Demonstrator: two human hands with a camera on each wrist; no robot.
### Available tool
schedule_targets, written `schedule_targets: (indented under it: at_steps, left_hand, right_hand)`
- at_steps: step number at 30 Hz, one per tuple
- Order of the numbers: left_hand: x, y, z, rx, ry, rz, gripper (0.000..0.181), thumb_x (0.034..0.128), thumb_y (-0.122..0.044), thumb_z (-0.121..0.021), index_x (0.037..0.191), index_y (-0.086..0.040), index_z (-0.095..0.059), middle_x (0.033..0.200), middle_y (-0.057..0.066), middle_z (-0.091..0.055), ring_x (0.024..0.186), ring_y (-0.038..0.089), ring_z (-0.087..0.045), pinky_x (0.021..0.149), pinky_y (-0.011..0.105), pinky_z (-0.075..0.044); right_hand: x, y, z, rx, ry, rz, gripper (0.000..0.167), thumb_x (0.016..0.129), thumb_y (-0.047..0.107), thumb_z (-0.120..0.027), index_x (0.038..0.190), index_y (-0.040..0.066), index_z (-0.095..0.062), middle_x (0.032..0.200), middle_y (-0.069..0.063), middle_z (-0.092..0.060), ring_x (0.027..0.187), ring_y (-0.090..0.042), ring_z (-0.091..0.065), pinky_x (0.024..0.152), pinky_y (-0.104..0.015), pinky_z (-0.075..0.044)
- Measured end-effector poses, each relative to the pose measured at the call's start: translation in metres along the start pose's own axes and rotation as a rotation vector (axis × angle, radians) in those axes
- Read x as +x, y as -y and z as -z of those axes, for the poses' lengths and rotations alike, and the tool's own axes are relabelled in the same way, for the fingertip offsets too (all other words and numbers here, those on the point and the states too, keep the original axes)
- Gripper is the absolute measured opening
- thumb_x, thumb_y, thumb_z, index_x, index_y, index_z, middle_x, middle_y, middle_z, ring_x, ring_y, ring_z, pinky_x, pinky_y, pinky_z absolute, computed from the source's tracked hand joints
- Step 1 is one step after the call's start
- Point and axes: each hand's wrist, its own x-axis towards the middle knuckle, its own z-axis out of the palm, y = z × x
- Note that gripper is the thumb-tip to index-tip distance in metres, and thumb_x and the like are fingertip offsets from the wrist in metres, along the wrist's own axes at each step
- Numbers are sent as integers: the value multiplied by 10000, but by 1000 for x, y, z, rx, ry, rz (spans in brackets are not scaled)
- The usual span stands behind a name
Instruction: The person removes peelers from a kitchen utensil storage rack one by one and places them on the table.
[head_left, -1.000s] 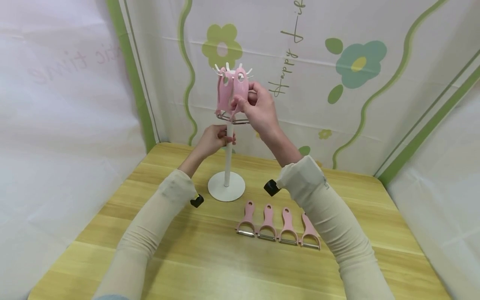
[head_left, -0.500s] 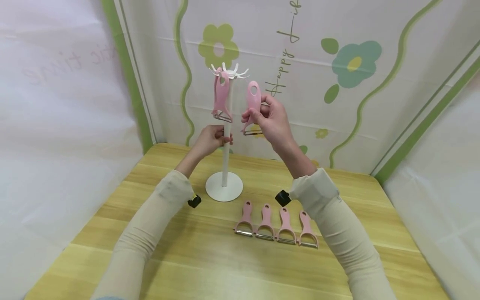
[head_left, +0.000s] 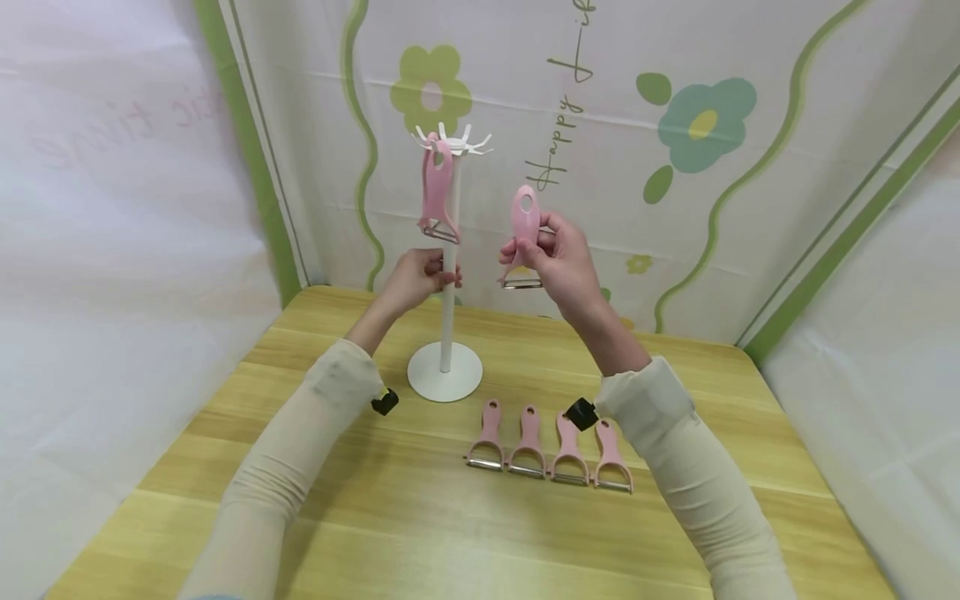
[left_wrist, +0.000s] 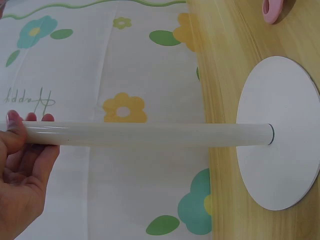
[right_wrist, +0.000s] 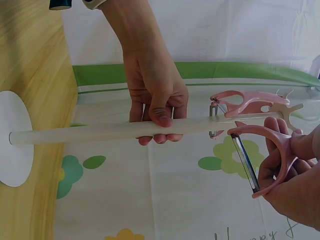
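Observation:
My left hand (head_left: 414, 279) grips the white pole (head_left: 447, 321) of an upright stand about midway up. In the left wrist view, the thumb and fingers (left_wrist: 45, 165) wrap round that pole. Off to the right of the stand, my right hand (head_left: 564, 262) pinches a pink peeler (head_left: 526, 218) by its handle, hole end up and blade down. It is apart from the hooks (head_left: 465, 146) at the top of the stand. Pink peelers (head_left: 437, 187) hang overlapping from hooks on the left side; the right wrist view shows them beside the pole.
A round white base (head_left: 445, 379) carries the stand on the wooden table (head_left: 360, 517). Several pink peelers (head_left: 528, 442) lie in a row right of the base, blades toward me. A printed curtain (head_left: 495, 83) closes off the back and sides.
My right hand has moved right and down with the peeler, away from the hooks where it was among the hanging ones. The left hand still grips the pole.

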Motion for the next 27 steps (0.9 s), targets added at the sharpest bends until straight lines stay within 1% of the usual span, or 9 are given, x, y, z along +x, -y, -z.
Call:
schedule_targets:
  at_steps: [2,4,7,11,14,16,21,27]
  left_hand:
    - [0,0,0,-4,-2,5,215,963,-56,-639,1155,35,-676,1054,211,-738,995,292,-735,871,354,-600]
    - [1,1,-1,-6,-6,13,216,962,-58,-642,1157,25,-680,1055,205,-740,994,289,-735,872,355,-600]
    - [1,1,-1,-6,-7,23,216,962,-61,-643,1161,14,-684,1053,196,-742,991,280,-736,873,358,-599]
    - [1,1,-2,-1,1,22,210,964,-58,-640,1155,18,-684,1049,198,-739,983,276,-735,872,362,-600]
    - [1,2,-2,-7,2,17,215,962,-57,-642,1159,21,-683,1052,201,-738,981,276,-735,873,358,-600]
    - [2,2,-2,-10,3,14,227,964,-60,-640,1171,25,-678,1059,205,-737,985,279,-735,875,354,-599]
    - [2,2,-1,-14,4,16,253,967,-59,-636,1198,41,-665,1071,217,-734,995,288,-734,880,353,-597]
    - [2,2,0,-20,1,23,243,961,-50,-642,1189,29,-673,1056,209,-739,984,279,-737,874,355,-599]
  right_hand:
    - [-3,-2,3,-1,-4,-8,117,1005,26,-545,1110,-18,-522,845,10,-715,829,-112,-727,859,-256,-587]
    - [-7,-5,5,5,-9,-8,112,1003,18,-546,1106,-20,-523,837,12,-714,819,-114,-726,836,-247,-590]
    - [-12,-9,10,8,-9,-9,133,1000,16,-549,1116,-43,-520,827,16,-715,807,-114,-723,824,-249,-597]
    - [-19,-16,17,-1,-2,1,198,1003,15,-543,1150,-110,-501,819,30,-715,803,-104,-720,819,-247,-599]
    - [-24,-21,22,0,6,13,203,1003,13,-542,1150,-122,-502,814,38,-713,799,-98,-720,816,-242,-598]
    - [-27,-25,26,14,13,12,183,1003,10,-542,1141,-107,-515,813,38,-714,799,-100,-723,815,-246,-599]
    - [-38,-36,36,31,25,-15,102,1009,14,-532,1105,-17,-542,823,45,-725,812,-93,-727,825,-244,-597]
    - [-53,-53,51,77,32,-41,75,1009,14,-531,1082,1,-540,836,36,-734,816,-91,-728,824,-255,-599]
